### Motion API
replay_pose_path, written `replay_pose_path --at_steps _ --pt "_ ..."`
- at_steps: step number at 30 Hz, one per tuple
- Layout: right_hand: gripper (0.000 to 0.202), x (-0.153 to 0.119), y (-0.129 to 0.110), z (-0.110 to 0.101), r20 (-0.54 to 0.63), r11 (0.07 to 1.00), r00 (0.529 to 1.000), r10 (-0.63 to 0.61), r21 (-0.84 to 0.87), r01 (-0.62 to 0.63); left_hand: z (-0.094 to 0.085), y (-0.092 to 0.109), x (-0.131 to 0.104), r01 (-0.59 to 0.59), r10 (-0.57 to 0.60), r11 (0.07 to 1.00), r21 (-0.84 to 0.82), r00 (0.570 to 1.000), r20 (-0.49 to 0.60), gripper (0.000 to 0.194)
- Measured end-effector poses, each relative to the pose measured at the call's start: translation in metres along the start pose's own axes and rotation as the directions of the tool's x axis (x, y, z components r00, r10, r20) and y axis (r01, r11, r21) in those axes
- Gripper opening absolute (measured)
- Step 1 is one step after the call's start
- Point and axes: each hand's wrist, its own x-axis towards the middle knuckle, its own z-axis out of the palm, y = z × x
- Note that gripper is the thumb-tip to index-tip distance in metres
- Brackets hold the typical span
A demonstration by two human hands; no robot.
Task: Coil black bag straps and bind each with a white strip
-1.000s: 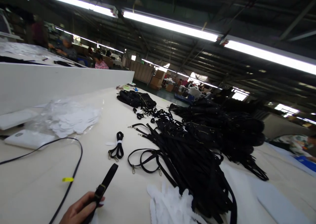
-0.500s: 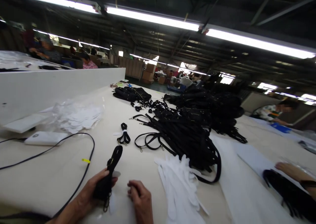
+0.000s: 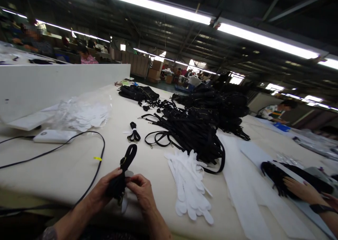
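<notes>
My left hand (image 3: 101, 189) is closed round a folded black strap (image 3: 130, 154), whose looped end points up and away from me. A metal buckle shows near the thumb, and a metal clasp hangs below. A white strip (image 3: 124, 205) passes around the strap, one rounded end above and one below. At its upper end, the fingertips of my right hand (image 3: 142, 190) pinch the strip against the strap's side. Farther up the table lies another folded strap (image 3: 134, 132) with a white band around its middle. Loose white strips (image 3: 188, 187) lie in a pile to my right.
A heap of black straps (image 3: 190, 134) spreads across the middle, with black bags (image 3: 213, 102) behind. At left are a white power bank (image 3: 56, 136), its cable (image 3: 101, 145) and bagged white pieces (image 3: 84, 115). A co-worker's hand (image 3: 303, 190) rests on black material at right.
My right hand has moved left and up from the tabletop to the strap and now pinches the white strip. The co-worker's hand at right has come farther into view.
</notes>
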Motion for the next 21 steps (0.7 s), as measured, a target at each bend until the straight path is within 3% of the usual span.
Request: replay_pose_path --at_steps 4,8,14,18,21 --pt "0.033 0.000 0.000 -0.004 -0.046 0.998 0.998 0.050 0.040 -0.049 0.006 -0.001 0.004 -0.007 0.007 1.000 0.000 1.000 0.007 0.011" --pt "0.038 0.004 0.002 -0.011 -0.118 0.988 0.982 0.147 0.065 -0.140 0.011 0.000 0.010 0.010 -0.010 1.000 0.028 1.000 -0.008 0.020" --pt "0.038 0.010 0.004 -0.027 -0.170 0.958 0.963 0.208 0.235 -0.166 0.003 0.004 0.021 0.009 -0.006 0.991 0.135 1.000 -0.019 0.031" --pt "0.041 0.016 0.000 -0.036 -0.212 0.976 0.956 0.203 0.123 -0.180 -0.001 0.002 0.026 -0.034 0.040 0.958 0.284 0.999 -0.015 0.043" --pt "0.040 0.019 -0.005 -0.036 -0.147 0.983 0.972 0.183 0.051 -0.178 0.000 -0.003 0.030 -0.077 0.062 0.921 0.383 0.997 0.052 0.067"
